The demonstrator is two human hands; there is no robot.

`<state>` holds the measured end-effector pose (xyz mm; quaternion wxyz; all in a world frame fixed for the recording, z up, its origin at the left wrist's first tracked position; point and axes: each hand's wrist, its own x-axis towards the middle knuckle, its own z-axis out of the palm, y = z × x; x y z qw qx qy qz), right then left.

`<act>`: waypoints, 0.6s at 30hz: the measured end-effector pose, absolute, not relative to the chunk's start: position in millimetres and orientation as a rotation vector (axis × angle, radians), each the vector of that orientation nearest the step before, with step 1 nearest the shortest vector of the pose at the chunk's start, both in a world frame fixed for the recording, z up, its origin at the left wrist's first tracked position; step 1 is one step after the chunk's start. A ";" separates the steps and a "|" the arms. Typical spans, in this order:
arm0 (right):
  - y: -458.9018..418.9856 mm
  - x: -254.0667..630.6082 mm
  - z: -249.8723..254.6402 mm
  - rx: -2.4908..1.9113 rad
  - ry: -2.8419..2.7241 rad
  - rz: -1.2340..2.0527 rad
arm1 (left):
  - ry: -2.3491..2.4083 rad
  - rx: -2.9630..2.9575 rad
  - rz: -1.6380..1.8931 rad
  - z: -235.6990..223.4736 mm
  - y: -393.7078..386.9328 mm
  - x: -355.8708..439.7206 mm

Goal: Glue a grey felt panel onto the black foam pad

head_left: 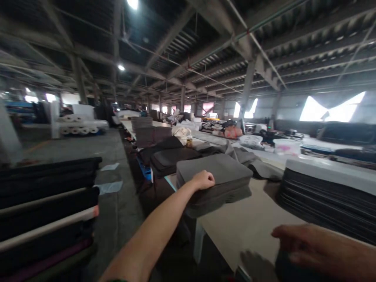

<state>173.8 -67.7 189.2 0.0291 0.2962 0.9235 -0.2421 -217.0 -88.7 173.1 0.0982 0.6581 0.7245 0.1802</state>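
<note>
My left hand (pixel 203 180) reaches forward and rests with curled fingers on the near edge of a stack of grey cut fabric pieces (pixel 219 178) on a long tan cutting table (pixel 249 223). My right hand (pixel 296 244) hovers low at the bottom right, blurred, fingers pointing left over a dark piece at the table's near edge; whether it grips anything is unclear. A tall stack of black fabric layers with a grey top (pixel 329 196) sits to the right of it.
More dark fabric stacks (pixel 170 158) line the table farther back. Rolls of dark and pale fabric (pixel 47 211) lie on a rack at left. A concrete aisle (pixel 114 196) runs between. White rolls (pixel 79 127) sit far left.
</note>
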 end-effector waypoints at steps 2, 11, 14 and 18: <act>-68.3 170.0 197.3 0.878 2.787 -0.796 | 2.195 1.922 0.535 171.6 -86.4 -215.8; -57.4 154.6 197.9 0.796 2.778 -0.789 | 2.238 1.898 0.516 172.6 -81.5 -216.6; -50.2 152.8 192.3 0.776 2.786 -0.778 | 2.238 1.893 0.511 173.9 -80.5 -214.7; -44.8 151.2 189.7 0.753 2.780 -0.777 | 2.254 1.854 0.508 176.3 -77.6 -211.4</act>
